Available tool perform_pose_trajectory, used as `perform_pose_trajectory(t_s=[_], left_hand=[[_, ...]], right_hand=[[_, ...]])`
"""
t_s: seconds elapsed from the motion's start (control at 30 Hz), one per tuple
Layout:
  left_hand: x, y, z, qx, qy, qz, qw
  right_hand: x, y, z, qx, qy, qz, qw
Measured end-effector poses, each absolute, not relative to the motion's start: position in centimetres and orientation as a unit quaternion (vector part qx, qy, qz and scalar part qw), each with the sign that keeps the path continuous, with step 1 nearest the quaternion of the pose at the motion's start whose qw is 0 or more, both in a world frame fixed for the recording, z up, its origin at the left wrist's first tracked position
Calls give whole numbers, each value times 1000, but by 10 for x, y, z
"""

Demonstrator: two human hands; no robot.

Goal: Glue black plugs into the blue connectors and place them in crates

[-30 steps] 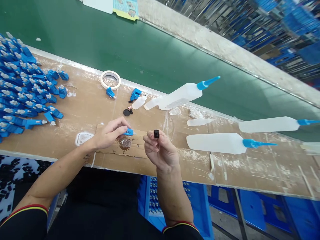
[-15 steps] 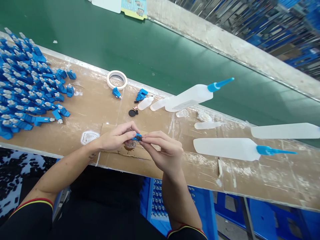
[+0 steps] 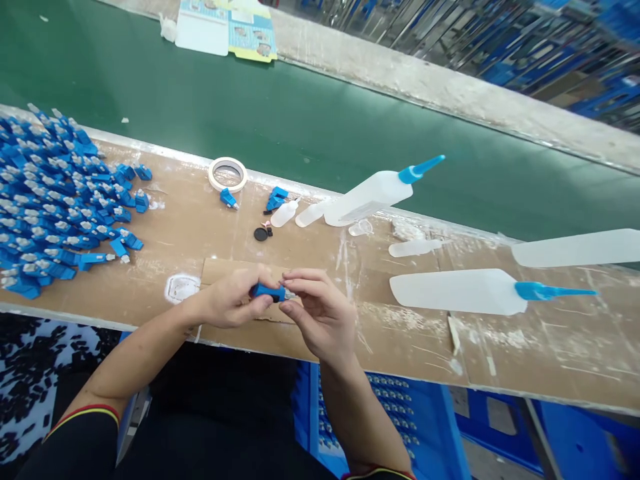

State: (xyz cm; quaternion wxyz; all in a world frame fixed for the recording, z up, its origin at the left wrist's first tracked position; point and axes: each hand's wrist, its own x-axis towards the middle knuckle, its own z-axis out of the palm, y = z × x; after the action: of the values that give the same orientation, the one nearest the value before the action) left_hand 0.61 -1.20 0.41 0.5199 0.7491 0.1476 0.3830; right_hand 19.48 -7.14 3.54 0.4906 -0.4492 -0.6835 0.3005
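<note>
A small blue plastic block (image 3: pixel 265 291), with a dark part (image 3: pixel 275 299) on its side and a pale, translucent tip (image 3: pixel 290 295), is held above the brown cardboard-covered tabletop (image 3: pixel 175 233), nearer the near edge than the far one. Your left hand (image 3: pixel 240 297) has its fingers closed on the blue body, thumb opposed. Your right hand (image 3: pixel 325 310) is at the tip end, fingers slightly parted about the tip; you cannot tell from this view whether they touch it. To your left, a dense spread of similar blue plastic pieces (image 3: pixel 65 207) reaches from the far edge almost to the near edge. To your right is a translucent white bottle with a blue tapered nozzle (image 3: pixel 457 292).

Handling, as judged: the block is probably light and stiff, so you need only a modest pinch. Its smooth faces may slip if your skin is damp. The slender tip appears the most delicate part; you do best to grip the body by its broad sides, clear of the dark part, and to spare the tip any sideways load.
</note>
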Motion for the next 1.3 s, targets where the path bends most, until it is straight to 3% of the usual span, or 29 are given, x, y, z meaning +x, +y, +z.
perform_pose_trajectory(t_s=[0.1,0.3,0.5,0.7,0.9,1.1,1.2,1.3], left_hand=[[10,-14,7,811,92,426,391],[11,-27,37,884,59,417,201],[15,-48,42,882,60,426,190],[17,-78,24,911,73,355,198],[45,-98,1,950,-69,256,164],[106,-130,-34,957,-145,201,151],[130,-144,-47,961,-78,196,178],[137,-155,-58,950,5,197,243]], right_hand=[[189,-78,34,-443,-621,382,521],[189,-95,42,-398,-596,402,570],[198,-121,35,-382,-479,549,568],[201,-159,15,-425,-343,642,537],[226,-210,-27,-383,-160,769,486],[250,-277,-61,-489,-118,678,536],[300,-309,-62,-727,-214,469,455],[380,-347,-60,-874,-176,282,355]])
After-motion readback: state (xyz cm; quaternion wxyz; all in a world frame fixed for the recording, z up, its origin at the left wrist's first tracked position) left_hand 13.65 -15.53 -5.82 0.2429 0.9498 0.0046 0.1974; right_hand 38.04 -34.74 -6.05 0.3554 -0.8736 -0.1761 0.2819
